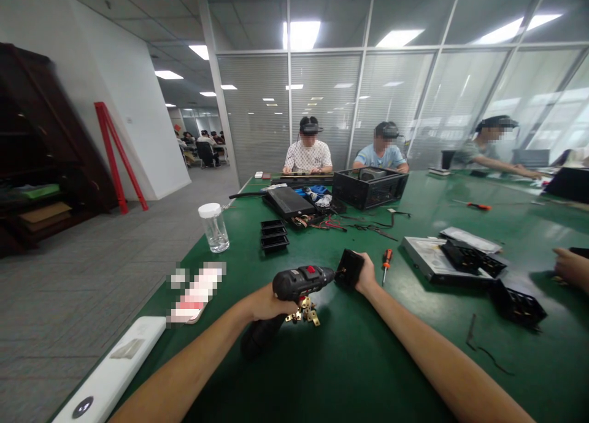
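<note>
Green table [368, 362] — left hand [264, 303] grips drill [299, 282], right hand [365, 273] steadies black part [350, 268].

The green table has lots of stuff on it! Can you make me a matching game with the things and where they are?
Things:
1. drill
2. small black box
3. jar
4. orange screwdriver

Places:
A. held in the right hand
B. lying just right of that hand
C. held in the left hand
D. standing near the table's left edge

Pairs: 1-C, 2-A, 3-D, 4-B

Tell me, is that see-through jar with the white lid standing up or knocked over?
Standing up. The jar sits on its base on the green table, white lid on top.
</note>
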`<action>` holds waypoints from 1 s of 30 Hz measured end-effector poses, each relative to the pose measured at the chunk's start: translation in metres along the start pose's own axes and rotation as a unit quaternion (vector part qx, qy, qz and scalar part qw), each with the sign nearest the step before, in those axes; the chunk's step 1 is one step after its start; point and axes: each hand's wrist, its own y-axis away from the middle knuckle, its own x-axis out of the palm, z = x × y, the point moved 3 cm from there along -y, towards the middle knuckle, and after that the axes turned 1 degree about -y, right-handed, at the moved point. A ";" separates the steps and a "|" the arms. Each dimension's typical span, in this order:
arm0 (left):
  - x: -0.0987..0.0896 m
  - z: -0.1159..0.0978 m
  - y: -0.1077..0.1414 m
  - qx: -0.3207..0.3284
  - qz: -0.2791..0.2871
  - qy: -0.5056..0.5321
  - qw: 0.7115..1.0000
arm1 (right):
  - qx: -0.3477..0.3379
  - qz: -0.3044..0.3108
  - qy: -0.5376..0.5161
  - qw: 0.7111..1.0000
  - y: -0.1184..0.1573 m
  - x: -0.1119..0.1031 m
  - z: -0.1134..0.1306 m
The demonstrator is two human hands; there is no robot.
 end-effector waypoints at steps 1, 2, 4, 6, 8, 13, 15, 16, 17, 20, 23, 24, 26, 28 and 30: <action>0.001 0.000 0.000 0.001 0.001 0.003 1.000 | 0.000 0.001 0.001 1.000 0.000 0.000 0.000; 0.001 -0.001 0.000 0.002 0.002 0.007 1.000 | 0.000 0.004 0.002 1.000 -0.001 0.000 0.000; 0.002 -0.001 0.000 0.000 0.000 0.016 1.000 | 0.000 0.010 0.002 1.000 -0.002 -0.001 0.000; 0.001 0.001 0.000 -0.003 -0.005 0.025 1.000 | 0.000 0.013 0.001 1.000 -0.003 -0.002 0.000; 0.000 0.002 0.000 -0.007 -0.009 0.029 0.999 | 0.000 0.015 -0.002 1.000 -0.003 -0.003 0.000; -0.001 0.005 -0.001 -0.012 -0.007 0.019 1.000 | 0.014 0.014 -0.010 1.000 -0.004 -0.004 -0.001; 0.000 0.006 -0.001 -0.003 0.002 0.012 1.000 | 0.015 0.013 -0.010 1.000 -0.004 -0.004 -0.001; 0.000 0.006 0.000 0.003 0.007 0.008 1.000 | 0.014 0.014 -0.009 1.000 -0.004 -0.003 -0.001; 0.000 0.006 0.000 0.007 0.010 0.001 1.000 | 0.012 0.017 -0.008 1.000 -0.004 -0.003 -0.001; 0.000 0.005 0.000 0.013 0.015 -0.012 1.000 | 0.010 0.016 -0.002 1.000 -0.003 -0.002 0.000; 0.000 0.004 0.000 0.017 0.017 -0.003 1.000 | 0.008 0.007 0.004 1.000 -0.003 -0.003 0.000; 0.000 0.003 0.000 0.017 0.017 0.002 1.000 | 0.008 0.006 0.004 1.000 -0.003 -0.003 0.000; 0.000 0.003 -0.001 0.013 0.015 0.010 1.000 | 0.007 0.011 0.001 1.000 -0.004 -0.004 -0.001; 0.000 0.003 -0.001 -0.003 0.011 0.010 1.000 | 0.003 0.016 0.002 1.000 -0.005 -0.005 -0.001; 0.000 0.004 -0.001 -0.021 0.003 0.005 1.000 | 0.000 0.016 0.004 1.000 -0.005 -0.005 -0.001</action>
